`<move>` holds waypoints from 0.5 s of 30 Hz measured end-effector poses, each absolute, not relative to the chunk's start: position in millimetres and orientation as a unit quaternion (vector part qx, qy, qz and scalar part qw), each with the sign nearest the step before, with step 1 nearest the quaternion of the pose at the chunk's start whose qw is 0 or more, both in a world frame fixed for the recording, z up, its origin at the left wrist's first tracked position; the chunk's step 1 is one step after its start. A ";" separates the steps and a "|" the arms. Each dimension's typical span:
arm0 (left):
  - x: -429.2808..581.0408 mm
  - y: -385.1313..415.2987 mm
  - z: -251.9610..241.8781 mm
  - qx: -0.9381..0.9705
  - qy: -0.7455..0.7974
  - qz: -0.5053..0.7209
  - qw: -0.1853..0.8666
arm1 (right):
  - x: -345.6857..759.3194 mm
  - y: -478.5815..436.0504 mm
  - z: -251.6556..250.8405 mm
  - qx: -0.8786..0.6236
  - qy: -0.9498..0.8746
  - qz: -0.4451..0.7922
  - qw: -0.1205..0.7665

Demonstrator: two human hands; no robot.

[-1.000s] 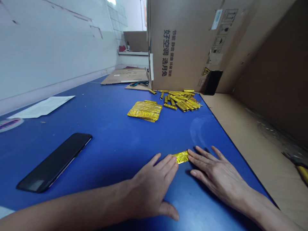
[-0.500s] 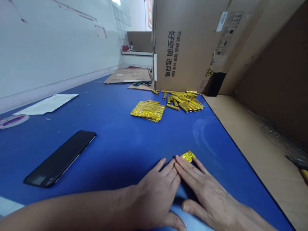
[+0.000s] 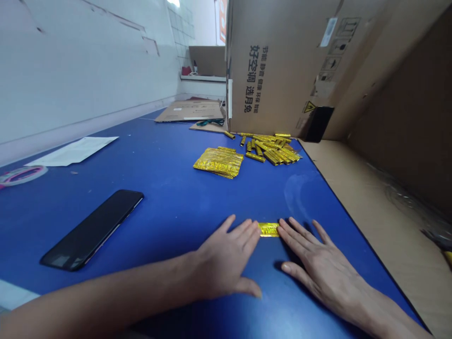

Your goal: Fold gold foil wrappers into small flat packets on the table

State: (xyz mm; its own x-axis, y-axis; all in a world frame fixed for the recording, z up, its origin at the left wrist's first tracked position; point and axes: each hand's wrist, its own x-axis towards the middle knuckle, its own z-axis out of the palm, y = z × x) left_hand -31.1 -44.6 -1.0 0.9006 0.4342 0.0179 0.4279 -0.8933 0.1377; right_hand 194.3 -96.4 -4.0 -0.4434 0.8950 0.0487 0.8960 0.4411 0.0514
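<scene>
Lying flat with spread fingers, the left hand [image 3: 222, 266] and right hand [image 3: 318, 263] sit at the two ends of a small shiny gold foil strip [image 3: 269, 230], equally near both, its long side running between them on the blue desk [image 3: 169, 221].

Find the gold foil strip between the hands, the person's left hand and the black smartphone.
Gold foil strip [image 3: 269, 230]: head view, its middle.
Left hand [image 3: 224, 263]: head view, back of hand.
Black smartphone [image 3: 92, 229]: head view, its screen.
</scene>
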 end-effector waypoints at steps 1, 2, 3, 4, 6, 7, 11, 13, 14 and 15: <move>-33.4 -37.3 -1.7 0.973 0.225 0.019 0.056 | 193.9 -97.3 -4.9 -0.523 -0.851 -0.051 0.009; -35.7 -30.1 -1.9 0.974 0.222 0.015 0.047 | 193.2 -98.1 -5.9 -0.518 -0.853 -0.067 0.011; -37.6 -23.6 -1.5 0.975 0.219 0.011 0.041 | 192.0 -98.8 -6.8 -0.513 -0.855 -0.083 0.015; -38.8 -18.3 -0.5 0.976 0.215 0.005 0.038 | 190.6 -99.4 -7.6 -0.509 -0.855 -0.097 0.019; -37.6 -13.3 3.4 0.976 0.216 -0.007 0.038 | 187.5 -100.4 -8.6 -0.505 -0.854 -0.119 0.023; -34.6 -14.0 5.9 0.973 0.226 -0.010 0.039 | 186.0 -100.8 -8.8 -0.505 -0.854 -0.125 0.024; -9.0 -34.0 13.9 0.960 0.274 0.026 0.045 | 182.8 -101.4 -9.0 -0.505 -0.852 -0.135 0.023; 5.6 -46.1 13.1 0.970 0.226 0.038 0.082 | 182.9 -101.3 -9.7 -0.505 -0.853 -0.133 0.024; 11.4 -50.5 11.2 0.970 0.214 0.044 0.103 | 183.2 -101.2 -10.2 -0.504 -0.853 -0.131 0.024; 15.7 -53.2 8.4 0.970 0.206 0.046 0.121 | 183.5 -101.2 -10.6 -0.504 -0.854 -0.127 0.025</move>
